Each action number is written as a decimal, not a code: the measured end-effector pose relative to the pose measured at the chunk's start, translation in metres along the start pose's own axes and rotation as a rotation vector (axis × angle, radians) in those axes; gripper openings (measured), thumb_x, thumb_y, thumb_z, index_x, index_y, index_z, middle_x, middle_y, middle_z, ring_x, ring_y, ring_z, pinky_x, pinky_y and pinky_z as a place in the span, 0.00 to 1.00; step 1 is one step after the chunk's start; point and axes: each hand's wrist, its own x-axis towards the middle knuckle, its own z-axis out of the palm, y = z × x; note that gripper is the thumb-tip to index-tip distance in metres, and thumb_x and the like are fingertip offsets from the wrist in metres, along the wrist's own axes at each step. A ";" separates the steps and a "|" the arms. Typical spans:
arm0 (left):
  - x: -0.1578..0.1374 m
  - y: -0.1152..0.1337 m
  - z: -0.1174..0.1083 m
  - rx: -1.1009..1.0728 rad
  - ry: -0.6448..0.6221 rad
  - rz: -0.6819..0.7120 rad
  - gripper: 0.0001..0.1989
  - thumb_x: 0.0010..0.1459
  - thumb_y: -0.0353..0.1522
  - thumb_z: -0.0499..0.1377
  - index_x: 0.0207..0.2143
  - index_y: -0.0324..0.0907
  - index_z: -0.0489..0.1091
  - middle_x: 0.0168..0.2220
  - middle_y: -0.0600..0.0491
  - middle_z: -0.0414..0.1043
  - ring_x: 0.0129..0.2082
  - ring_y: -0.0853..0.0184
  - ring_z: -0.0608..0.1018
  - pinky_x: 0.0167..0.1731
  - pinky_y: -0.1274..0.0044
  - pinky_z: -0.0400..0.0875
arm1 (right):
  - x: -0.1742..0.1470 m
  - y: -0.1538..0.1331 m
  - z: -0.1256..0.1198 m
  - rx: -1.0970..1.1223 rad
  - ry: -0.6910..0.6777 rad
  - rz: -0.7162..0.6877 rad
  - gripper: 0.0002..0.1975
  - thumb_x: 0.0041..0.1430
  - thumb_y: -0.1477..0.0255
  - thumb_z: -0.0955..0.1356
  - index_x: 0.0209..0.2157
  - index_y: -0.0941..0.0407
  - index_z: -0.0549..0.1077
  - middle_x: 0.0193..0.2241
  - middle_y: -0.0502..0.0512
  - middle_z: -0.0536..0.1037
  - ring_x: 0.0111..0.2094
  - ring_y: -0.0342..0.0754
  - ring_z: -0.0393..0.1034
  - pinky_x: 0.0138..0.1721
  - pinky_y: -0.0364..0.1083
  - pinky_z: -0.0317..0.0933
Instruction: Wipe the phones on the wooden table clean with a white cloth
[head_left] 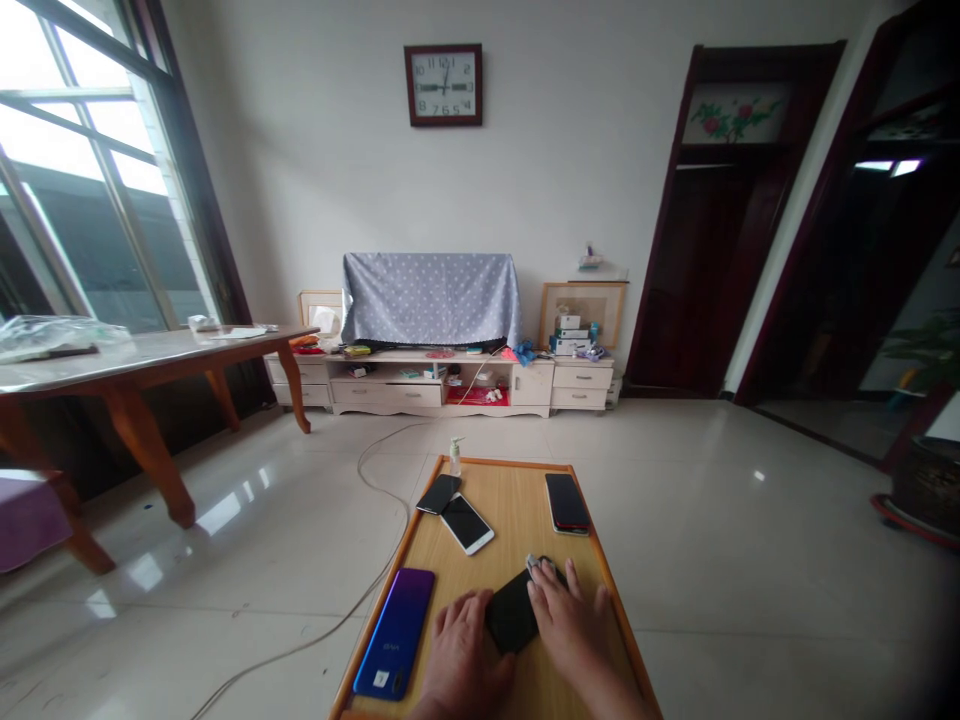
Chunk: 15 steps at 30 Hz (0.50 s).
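Where pale tiles (735,600) cover the room's floor, a low wooden table (517,485) with a raised rim stands before the person. On it, between the two hands, a black phone (511,610) lies aslant. The left hand (461,645) bends at its left edge, fingers close together; the right hand (566,620) has its fingers somewhat spread over the other end, a small grey thing (532,563) at the fingertips. Whether either hand pinches, I cannot tell. A blue phone (391,640) lies face down by the left rim. Farther off, a white phone (469,525) touches a dark phone (437,495), near a pump bottle (455,460) whose contents are unclear. Stacked phones (567,503) lie by the right rim. At left, a larger table (180,365) bears a plastic bag (64,333). Against the far wall (315,150), a pale cabinet (390,396) has small items, some on something red, in its open shelf. At right, a pot (934,480) holds a plant (926,350).
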 end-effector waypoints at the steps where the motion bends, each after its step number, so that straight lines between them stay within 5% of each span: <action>1: 0.000 0.000 0.000 0.002 -0.006 0.000 0.37 0.43 0.38 0.62 0.59 0.45 0.65 0.60 0.49 0.69 0.63 0.56 0.65 0.64 0.67 0.50 | 0.006 0.000 0.001 0.000 -0.002 0.002 0.27 0.71 0.53 0.48 0.65 0.38 0.61 0.67 0.45 0.59 0.71 0.62 0.38 0.61 0.79 0.32; 8: 0.002 0.000 0.003 0.024 -0.016 -0.002 0.38 0.44 0.38 0.61 0.60 0.44 0.65 0.60 0.47 0.68 0.63 0.55 0.64 0.64 0.66 0.50 | 0.028 0.000 0.009 -0.025 0.004 0.014 0.25 0.71 0.55 0.50 0.65 0.38 0.60 0.67 0.45 0.59 0.71 0.61 0.39 0.61 0.79 0.35; 15: 0.002 0.009 -0.006 0.065 -0.065 -0.033 0.38 0.44 0.40 0.61 0.60 0.44 0.65 0.61 0.47 0.68 0.64 0.55 0.64 0.65 0.66 0.49 | 0.007 0.006 0.008 -0.026 0.021 0.021 0.27 0.70 0.54 0.50 0.67 0.40 0.55 0.68 0.46 0.56 0.71 0.63 0.39 0.61 0.79 0.35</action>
